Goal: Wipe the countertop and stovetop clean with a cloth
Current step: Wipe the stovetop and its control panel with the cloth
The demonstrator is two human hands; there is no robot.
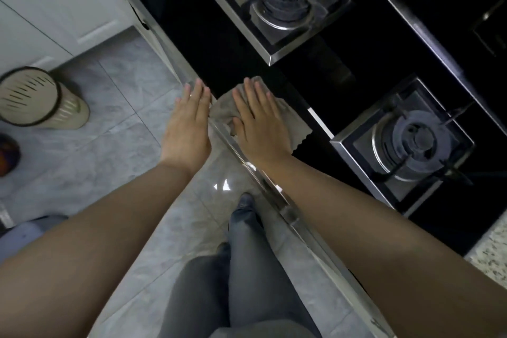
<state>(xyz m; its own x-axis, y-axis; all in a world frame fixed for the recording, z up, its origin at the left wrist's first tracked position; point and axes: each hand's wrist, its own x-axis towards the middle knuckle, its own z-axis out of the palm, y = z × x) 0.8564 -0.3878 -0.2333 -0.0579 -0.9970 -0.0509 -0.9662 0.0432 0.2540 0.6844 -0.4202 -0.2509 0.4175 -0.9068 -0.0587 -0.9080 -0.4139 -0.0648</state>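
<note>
**Flat palm on the cloth at the hob's front edge**

Here the right hand (258,121) lies flat on a grey cloth (222,110), fingers straight and close together, pressing it down onto the black glass stovetop (219,44) right at its front edge. The cloth is crumpled under the palm; one scalloped corner sticks out to the right of the wrist, and a fold bunches up between the two hands, over the metal trim (274,186) that runs along the front of the stovetop.

The left hand (189,123) is spread flat too, fingers straight and together, just beside the cloth on the floor side of the trim. Its fingertips reach the trim line; whether the palm touches anything cannot be told, and it holds nothing.

Two gas burners sit in square steel-framed recesses in the glass: the far burner (279,5) beyond the right hand, the near burner (411,143) to the right of the right forearm. A speckled stone countertop (491,258) shows at the lower right, touching the end of the stovetop.

Below, the grey tiled floor (129,107) carries a cream slotted bin (35,99) at the left, near white cabinet doors (55,8). The person's grey trouser legs (247,269) stand close to the trim.
</note>
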